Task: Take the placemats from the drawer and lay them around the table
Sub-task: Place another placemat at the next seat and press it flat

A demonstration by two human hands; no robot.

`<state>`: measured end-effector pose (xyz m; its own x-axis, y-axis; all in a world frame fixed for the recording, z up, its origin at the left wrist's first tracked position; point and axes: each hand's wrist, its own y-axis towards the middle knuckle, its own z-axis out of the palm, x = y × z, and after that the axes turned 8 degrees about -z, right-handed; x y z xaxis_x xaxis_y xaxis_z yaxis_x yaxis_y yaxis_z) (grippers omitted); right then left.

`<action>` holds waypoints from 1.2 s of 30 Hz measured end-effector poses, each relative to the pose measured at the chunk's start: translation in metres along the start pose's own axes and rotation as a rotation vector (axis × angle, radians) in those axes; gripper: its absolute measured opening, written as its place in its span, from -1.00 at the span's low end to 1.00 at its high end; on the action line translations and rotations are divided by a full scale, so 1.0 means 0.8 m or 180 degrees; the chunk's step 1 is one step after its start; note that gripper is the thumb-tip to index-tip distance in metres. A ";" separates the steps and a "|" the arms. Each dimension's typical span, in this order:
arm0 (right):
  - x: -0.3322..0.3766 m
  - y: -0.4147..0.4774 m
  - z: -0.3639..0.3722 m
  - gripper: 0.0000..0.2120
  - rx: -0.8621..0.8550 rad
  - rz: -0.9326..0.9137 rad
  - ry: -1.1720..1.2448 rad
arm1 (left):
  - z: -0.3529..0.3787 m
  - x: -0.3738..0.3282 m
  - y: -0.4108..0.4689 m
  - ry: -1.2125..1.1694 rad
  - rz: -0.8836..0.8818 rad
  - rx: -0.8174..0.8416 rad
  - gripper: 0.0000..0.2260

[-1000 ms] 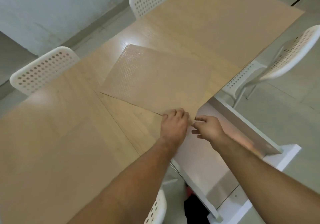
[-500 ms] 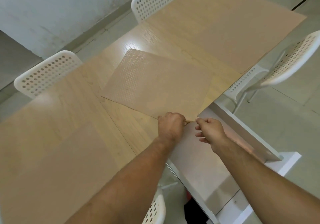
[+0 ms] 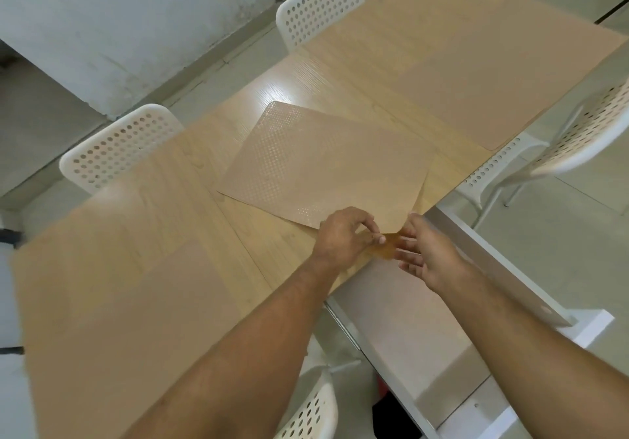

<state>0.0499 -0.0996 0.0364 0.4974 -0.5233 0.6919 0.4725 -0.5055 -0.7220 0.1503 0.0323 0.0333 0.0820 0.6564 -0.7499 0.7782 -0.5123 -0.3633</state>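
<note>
The wooden table carries a skewed centre placemat, a far placemat and a near placemat.

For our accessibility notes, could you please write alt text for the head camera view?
A person's left hand pinches the near corner of a placemat lying askew on a wooden table, the right hand open beside it. A white drawer stands open under the table's edge; white perforated chairs stand around.

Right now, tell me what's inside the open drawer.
Inside the drawer only a flat pale sheet shows, maybe a placemat; the right forearm covers part of it.
</note>
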 end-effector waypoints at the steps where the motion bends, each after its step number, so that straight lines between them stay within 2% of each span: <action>1: 0.006 0.003 0.001 -0.59 0.0086 0.0095 0.0187 | 0.002 0.000 -0.005 0.0154 0.0267 -0.0130 -0.87; 3: 0.020 0.012 0.003 -0.61 0.0224 0.0268 0.0520 | 0.007 0.004 -0.015 0.0654 0.0924 -0.0438 -0.94; 4: 0.025 0.017 0.004 -0.63 0.0250 0.0338 0.0658 | 0.009 0.007 -0.021 0.0915 0.1183 -0.0533 -0.90; 6: 0.036 0.027 0.007 -0.71 0.0240 0.0416 0.0866 | 0.015 0.016 -0.036 0.1258 0.1561 -0.0669 -0.80; 8: 0.042 0.038 0.014 -0.78 0.0244 0.0410 0.0963 | 0.017 0.027 -0.048 0.1512 0.1816 -0.0801 -0.86; 10: 0.046 0.043 0.021 -0.79 0.0228 0.0397 0.0936 | 0.016 0.039 -0.056 0.1674 0.1882 -0.0797 -0.90; 13: 0.040 0.049 0.028 -0.76 0.0145 0.0188 0.0906 | 0.004 0.050 -0.063 0.1594 0.1427 -0.0620 -0.61; 15: 0.035 0.044 0.033 -0.75 0.0066 -0.0037 0.1011 | -0.006 0.052 -0.066 0.1201 0.0813 -0.0789 -0.50; 17: 0.033 0.039 0.037 -0.75 0.0027 -0.0130 0.1222 | -0.015 0.048 -0.063 0.0559 0.0146 -0.1281 -0.54; 19: 0.031 0.037 0.036 -0.76 0.0047 -0.0198 0.1355 | -0.029 0.036 -0.054 -0.0573 -0.0638 -0.1784 -0.59; 21: 0.034 0.034 0.033 -0.75 0.0152 -0.0243 0.1348 | -0.052 0.032 -0.040 -0.1752 -0.1475 -0.2204 -0.51; 23: 0.038 0.027 0.028 -0.72 0.0345 -0.0277 0.1366 | -0.082 0.037 -0.032 -0.2864 -0.1987 -0.2226 -0.38; 24: 0.041 0.021 0.026 -0.77 0.0417 -0.0288 0.1343 | -0.098 0.040 -0.031 -0.3475 -0.2090 -0.2016 -0.35; 26: 0.044 0.012 0.023 -0.80 0.0578 -0.0271 0.1250 | -0.134 0.048 -0.038 -0.4505 -0.1782 -0.1519 -0.44; 28: 0.048 0.006 0.023 -0.69 0.0913 -0.0270 0.1127 | -0.178 0.058 -0.054 -0.4914 -0.1311 -0.1476 -0.52; 31: 0.055 -0.013 0.031 -0.76 0.1214 -0.0281 0.0915 | -0.249 0.083 -0.094 -0.5071 -0.1046 -0.1710 -0.57; 34: 0.057 -0.027 0.044 -0.72 0.1566 -0.0260 0.0750 | -0.308 0.108 -0.146 -0.4968 -0.1079 -0.1708 -0.57; 36: 0.057 -0.046 0.069 -0.71 0.1775 -0.0247 0.0665 | -0.349 0.136 -0.197 -0.4774 -0.1161 -0.1673 -0.50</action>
<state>0.0954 -0.0672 0.0944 0.3194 -0.6515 0.6881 0.8404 -0.1409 -0.5234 0.2101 0.3390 0.1631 -0.5444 -0.5643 -0.6207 0.7599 -0.0184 -0.6498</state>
